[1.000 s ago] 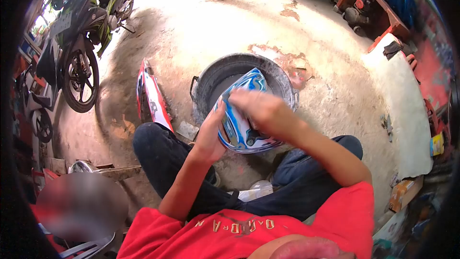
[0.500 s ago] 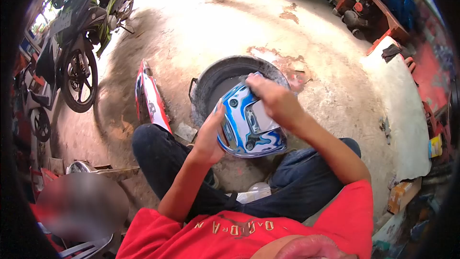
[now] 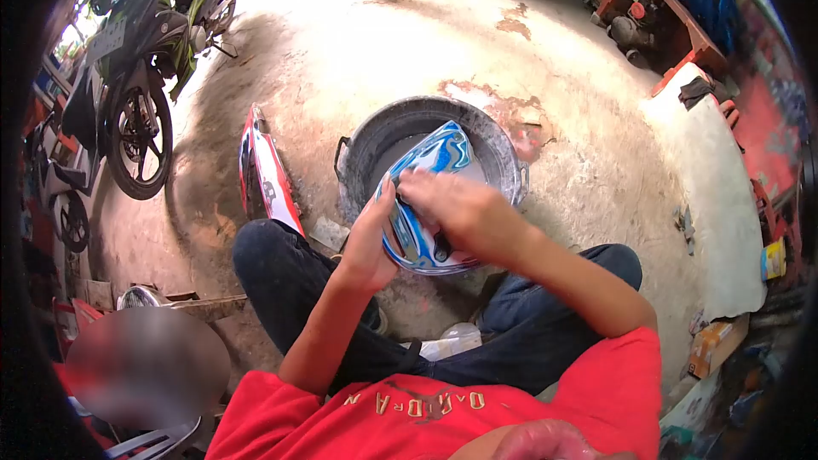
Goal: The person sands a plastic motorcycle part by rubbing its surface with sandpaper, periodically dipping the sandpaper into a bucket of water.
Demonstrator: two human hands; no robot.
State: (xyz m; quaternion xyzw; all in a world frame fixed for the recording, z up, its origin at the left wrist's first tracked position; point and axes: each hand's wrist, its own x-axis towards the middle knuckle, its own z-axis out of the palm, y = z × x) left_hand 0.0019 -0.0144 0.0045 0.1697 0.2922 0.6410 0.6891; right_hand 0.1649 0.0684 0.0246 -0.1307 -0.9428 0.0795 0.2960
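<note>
A glossy blue-and-white patterned plastic shell (image 3: pixel 443 152), with a curved lower edge and a dark round fitting, is tilted over a wide grey basin (image 3: pixel 365 152). My left hand (image 3: pixel 368 243) grips the shell's left side, thumb up along the edge. Across its upper face lies my right hand (image 3: pixel 469 209), fingers bent and pressed together on the surface near my left thumb. Something small and dark shows at the right fingertips; I cannot make out what it is. The right hand and forearm hide much of the shell's middle. Greyish liquid shows in the basin.
A red-and-white panel (image 3: pixel 271 175) lies on the floor left of the basin. Motorcycles (image 3: pixel 141 132) stand at the left. A reddish wooden bench (image 3: pixel 682 34) is at upper right, with a pale sheet (image 3: pixel 728 230) along the right side. My bent legs flank the basin.
My right hand has slid left and down across the shell, from its top edge to near my left thumb. The shell's upper right corner is uncovered now. My left hand keeps its grip.
</note>
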